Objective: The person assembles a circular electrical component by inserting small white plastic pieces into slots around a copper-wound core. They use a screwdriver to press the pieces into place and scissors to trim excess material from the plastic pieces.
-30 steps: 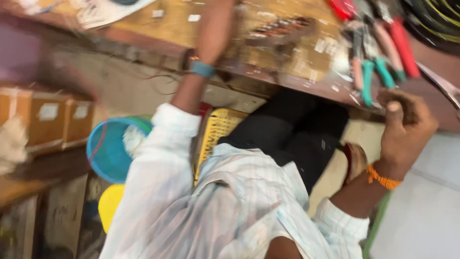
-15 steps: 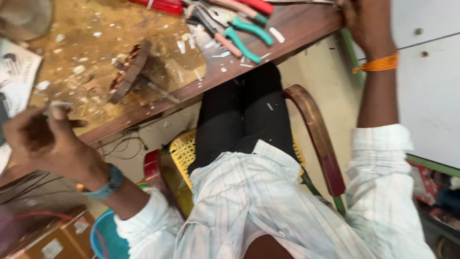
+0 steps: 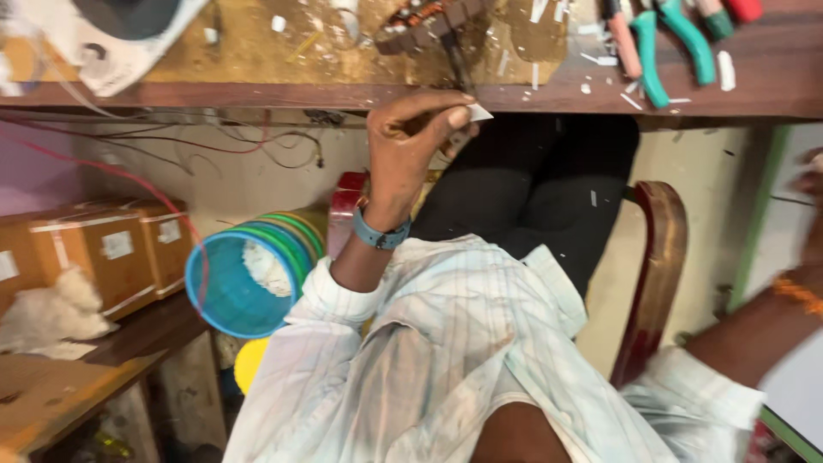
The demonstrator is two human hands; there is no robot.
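Observation:
My left hand point(image 3: 410, 146), with a blue watch on its wrist, is raised to the front edge of the wooden workbench point(image 3: 257, 93). Its thumb and fingers pinch a small white strip point(image 3: 477, 112). Just beyond it on the bench lies a dark wound coil part with copper wire point(image 3: 429, 19). My right hand point(image 3: 810, 184) is a blur at the frame's right edge, an orange band point(image 3: 799, 293) on its wrist. Whether it holds anything is hidden. My striped shirt and dark trousers fill the lower middle.
Teal-handled pliers point(image 3: 664, 47) and pink-handled cutters point(image 3: 621, 39) lie on the bench's right part among white scraps. Loose wires point(image 3: 171, 141) hang under it. Stacked blue buckets point(image 3: 236, 274), cardboard boxes point(image 3: 94, 249) and a white cloth point(image 3: 51, 313) sit left. A wooden chair arm point(image 3: 651, 266) curves right.
The view has swung. My left hand has come from the left to the bench edge at centre, now pinching the white strip. My right hand has dropped from the bench to the right edge.

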